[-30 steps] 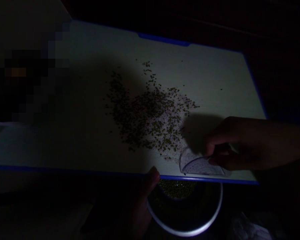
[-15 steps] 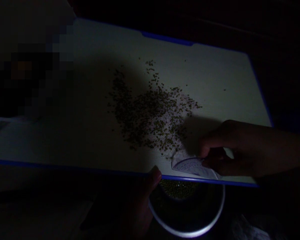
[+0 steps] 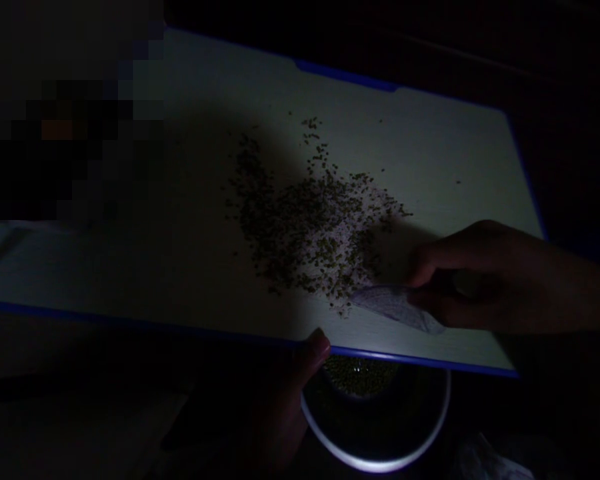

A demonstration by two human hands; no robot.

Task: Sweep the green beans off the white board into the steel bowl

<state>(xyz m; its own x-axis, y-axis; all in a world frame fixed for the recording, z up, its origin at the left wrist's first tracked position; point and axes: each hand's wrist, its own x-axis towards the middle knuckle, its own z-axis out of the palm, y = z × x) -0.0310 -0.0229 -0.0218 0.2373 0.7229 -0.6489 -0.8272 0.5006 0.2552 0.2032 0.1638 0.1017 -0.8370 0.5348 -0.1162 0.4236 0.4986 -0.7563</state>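
Observation:
The scene is very dark. A pale board with a blue rim [image 3: 190, 320] carries a scatter of small green beans mixed with pale grains [image 3: 315, 220]. My right hand [image 3: 485, 277] pinches a clear half-round plastic protractor [image 3: 397, 307] lying low on the board just right of the scatter. My left hand [image 3: 285, 400] is below the board's near edge, its thumb tip against the blue rim; it seems to grip a round bowl [image 3: 380, 460] with green beans inside [image 3: 360, 375], though the fingers are lost in shadow.
A pixelated dark area [image 3: 60, 133] covers the upper left. The board's right part [image 3: 440, 147] is bare apart from a stray bean. Everything beyond the board is black.
My right hand has lifted the protractor away from the near edge and tipped it flatter, moving it up towards the scatter. The view has shifted slightly right.

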